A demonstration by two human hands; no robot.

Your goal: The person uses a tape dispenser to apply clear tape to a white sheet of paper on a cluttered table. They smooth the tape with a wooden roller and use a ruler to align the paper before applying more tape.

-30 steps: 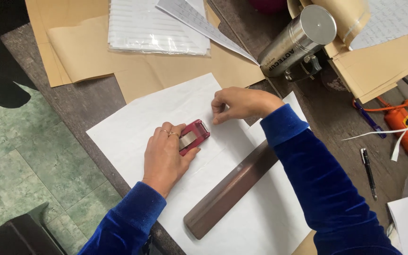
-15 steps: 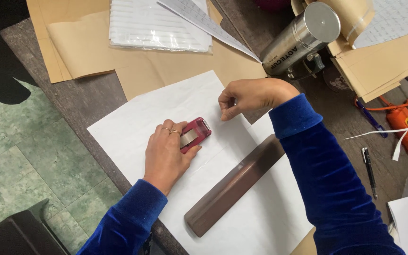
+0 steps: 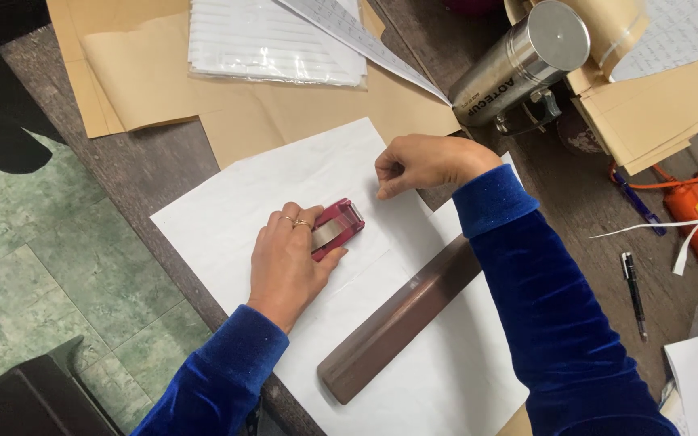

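Pressing down, the left hand (image 3: 288, 262) holds one red stapler (image 3: 334, 228) in its grip on the white sheet (image 3: 236, 210), near that sheet's middle. The right hand (image 3: 422, 164), fisted, pinches the sheet's far edge. One brown ruler (image 3: 401, 319) lies just beside; bare counter (image 3: 147, 165) borders the sheet's left.

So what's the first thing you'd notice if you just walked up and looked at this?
Probably the small dark red stapler-like tool in the middle of the large white paper sheet, with the left hand pressing on it. Just beyond, the right hand is curled into a fist, pinching the sheet. A long dark brown wooden bar lies slanted across the paper, and a shiny steel flask lies at the top.
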